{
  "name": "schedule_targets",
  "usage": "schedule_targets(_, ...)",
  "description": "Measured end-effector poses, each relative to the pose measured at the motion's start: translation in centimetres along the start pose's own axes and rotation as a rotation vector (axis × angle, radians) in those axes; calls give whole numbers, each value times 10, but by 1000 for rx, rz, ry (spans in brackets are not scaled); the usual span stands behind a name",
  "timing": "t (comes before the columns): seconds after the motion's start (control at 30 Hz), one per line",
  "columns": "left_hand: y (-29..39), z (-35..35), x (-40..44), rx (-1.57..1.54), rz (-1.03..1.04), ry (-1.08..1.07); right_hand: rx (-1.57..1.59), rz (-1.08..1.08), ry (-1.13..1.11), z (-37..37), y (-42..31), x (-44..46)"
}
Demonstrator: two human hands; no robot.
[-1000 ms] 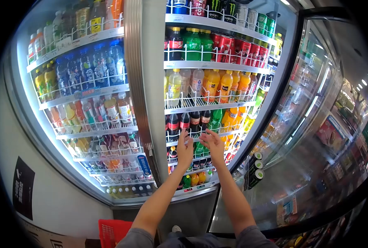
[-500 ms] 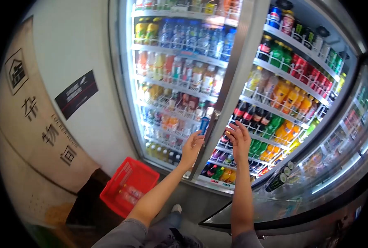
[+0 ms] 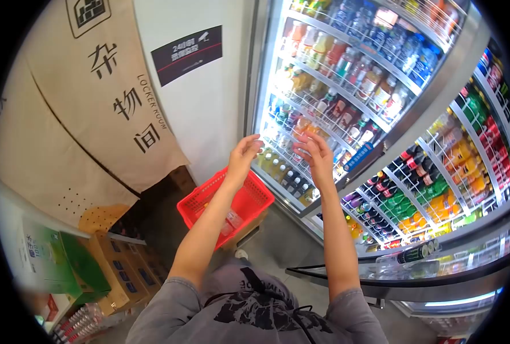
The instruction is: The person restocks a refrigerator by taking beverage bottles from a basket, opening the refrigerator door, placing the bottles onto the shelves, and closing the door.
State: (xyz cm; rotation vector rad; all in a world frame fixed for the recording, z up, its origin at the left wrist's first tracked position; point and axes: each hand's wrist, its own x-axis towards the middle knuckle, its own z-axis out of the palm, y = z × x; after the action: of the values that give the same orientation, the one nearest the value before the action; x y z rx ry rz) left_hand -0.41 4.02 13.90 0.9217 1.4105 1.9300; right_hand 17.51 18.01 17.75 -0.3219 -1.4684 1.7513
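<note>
My left hand (image 3: 244, 157) is raised above the red shopping basket (image 3: 259, 192), its fingers loosely bent and apart, with nothing visible in it. To its right, my right hand (image 3: 317, 156) is held up in front of the lower shelves of the closed drinks fridge (image 3: 346, 49). Its fingers are spread and curved, and I see nothing between them. Both hands are apart from the fridge glass. A few clear items (image 3: 232, 219) lie inside the basket, partly behind my left forearm; their kind is hard to make out.
An open fridge door (image 3: 404, 284) swings out at the lower right, beside shelves of soda bottles (image 3: 467, 166). A blue handle tag (image 3: 358, 157) is on the closed door. Cardboard boxes (image 3: 120, 269) and a green carton (image 3: 77, 266) stand at the left, under a beige curtain (image 3: 65, 132).
My view has turned left and down, so the basket and boxes show more fully. Both hands now appear before the closed fridge's lower part, away from the open one.
</note>
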Motion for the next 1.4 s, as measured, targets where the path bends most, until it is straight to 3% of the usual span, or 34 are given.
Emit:
schedule_targets(0.23, -4, -81, 12, -38, -98, 131, 6, 101, -190, 60, 58, 43)
schedule_targets(0.63, -79, -182, -45, -71, -314, 449, 110, 475, -395, 134, 193, 51)
schedule_targets(0.97, -183, -188, -89, -205, -478, 638, 91, 722, -461, 108, 290, 42)
schedule_targets(1.1, -249, -187, -114, -228, -517, 702, 77, 846, -454, 83, 347, 25)
schedule_targets(1.27, -340, -175, -135, -376, -753, 843, 13, 1061, -408, 46, 430, -10)
schedule_targets(1.4, -412, -164, -149, -313, -784, 883, -87, 1177, -419, 20, 495, -40)
